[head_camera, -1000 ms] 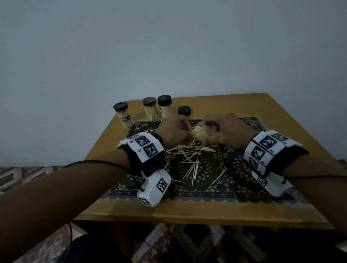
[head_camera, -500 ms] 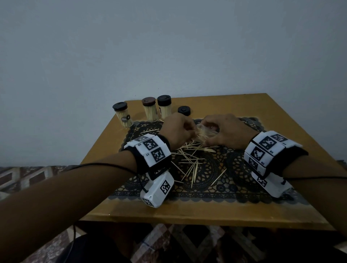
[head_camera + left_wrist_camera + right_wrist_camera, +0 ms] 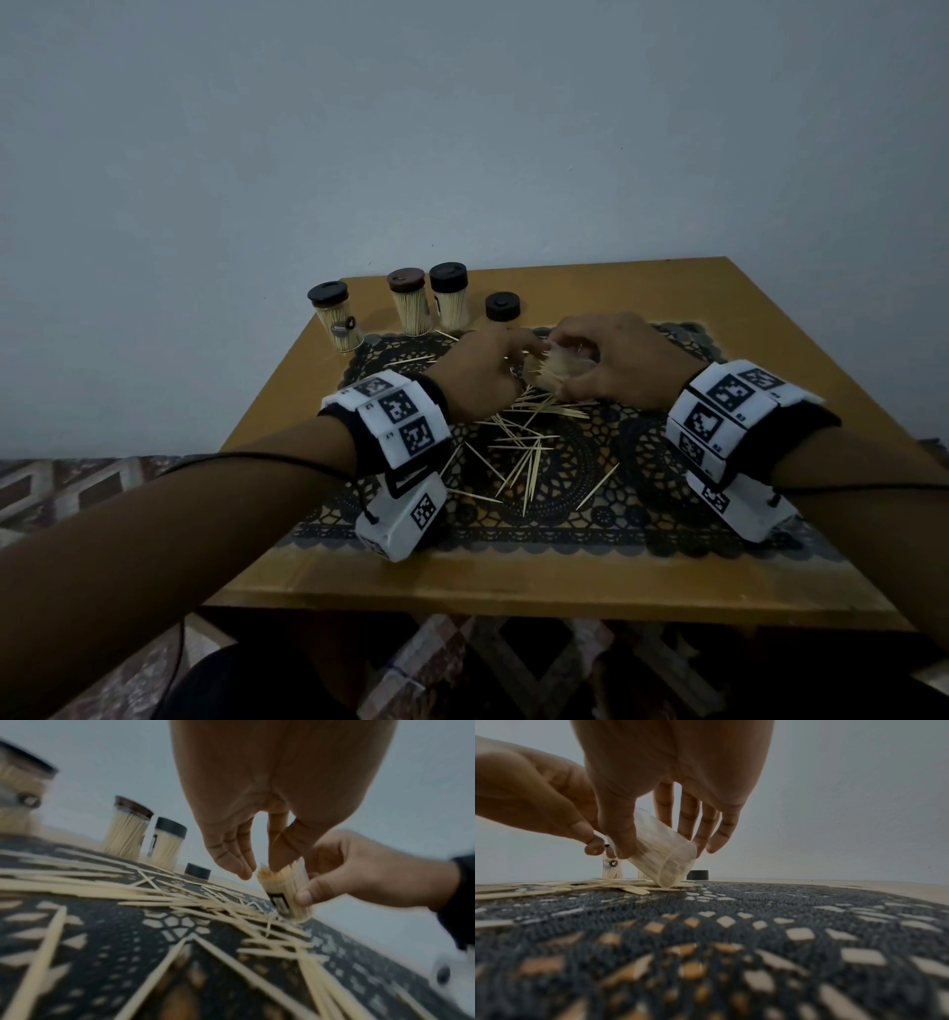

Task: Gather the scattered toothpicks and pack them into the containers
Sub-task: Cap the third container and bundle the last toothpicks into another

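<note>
left hand moved up to container mouth | right hand still gripping

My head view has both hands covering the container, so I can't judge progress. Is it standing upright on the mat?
Observer: No. The left wrist view shows the container tilted in the right hand, with only its base edge down on the mat.
Operator: How full is it?
Observer: Packed with toothpicks nearly to its open mouth. The left hand has its thumb at their tips.
</note>
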